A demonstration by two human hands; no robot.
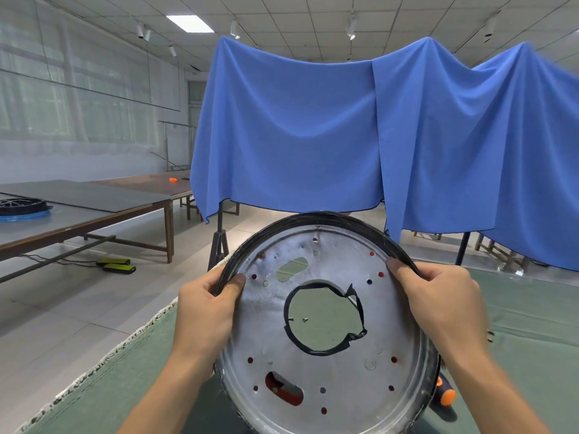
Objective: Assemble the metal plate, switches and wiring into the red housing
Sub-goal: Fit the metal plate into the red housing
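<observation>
Metal plate (pixel 332 355) is gripped at its rim by left hand (pixel 206 311) and right hand (pixel 445 305), tilted over red housing (pixel 283 390); seating and hole alignment likely needed next.

— What hangs behind the bench (pixel 517 311)?
— A blue cloth (pixel 313 130) draped over stands.
— And off the left edge?
— Long tables (pixel 94 211); one carries a black ring (pixel 23 205), another a small orange thing (pixel 173 180). Two yellow-green boxes (pixel 116 265) lie on the floor.

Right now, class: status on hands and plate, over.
Left hand and right hand grip metal plate by its rim, tilted up. Red visible through holes. Orange-handled tool beside it.
</observation>
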